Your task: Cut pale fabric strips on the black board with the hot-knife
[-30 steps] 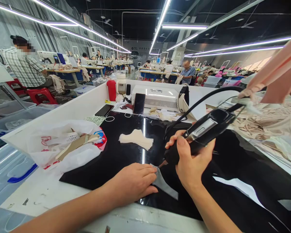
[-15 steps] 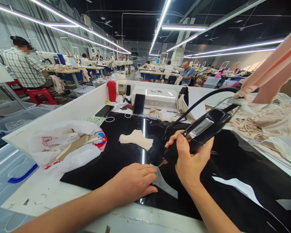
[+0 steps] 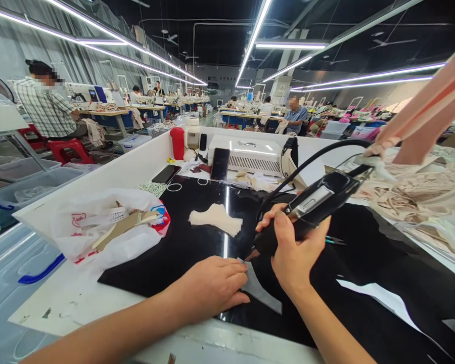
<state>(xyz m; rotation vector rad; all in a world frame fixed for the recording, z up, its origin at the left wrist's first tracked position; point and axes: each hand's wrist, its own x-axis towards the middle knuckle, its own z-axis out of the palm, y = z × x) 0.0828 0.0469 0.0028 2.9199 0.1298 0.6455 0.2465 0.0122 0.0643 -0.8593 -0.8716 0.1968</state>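
Note:
My left hand [image 3: 216, 283] lies palm down with fingers stretched out, its fingertips pressing the upper end of a curved grey translucent piece [image 3: 263, 291] to the black mat [image 3: 197, 275]. Wrapped around a black corded power tool [image 3: 318, 199], my right hand [image 3: 293, 253] tilts it so that its narrow metal tip [image 3: 253, 254] points down left. That tip is at the grey piece's upper end, close beside my left fingertips; whether it touches cannot be made out. Beyond my hands lies a cream stack of cut fabric pieces [image 3: 215, 219].
Small snips [image 3: 335, 240] lie right of my right hand, partly hidden. A white plastic bag [image 3: 114, 247] with strips is at left. A white curved scrap [image 3: 379, 293] and a beige fabric heap [image 3: 420, 187] are at right. Behind stand a phone [image 3: 220, 164] and white box [image 3: 254, 151].
The tool's tip has come slightly left and down, closer to the grey piece's upper end. My left hand keeps its place on the piece. The view has shifted a little.

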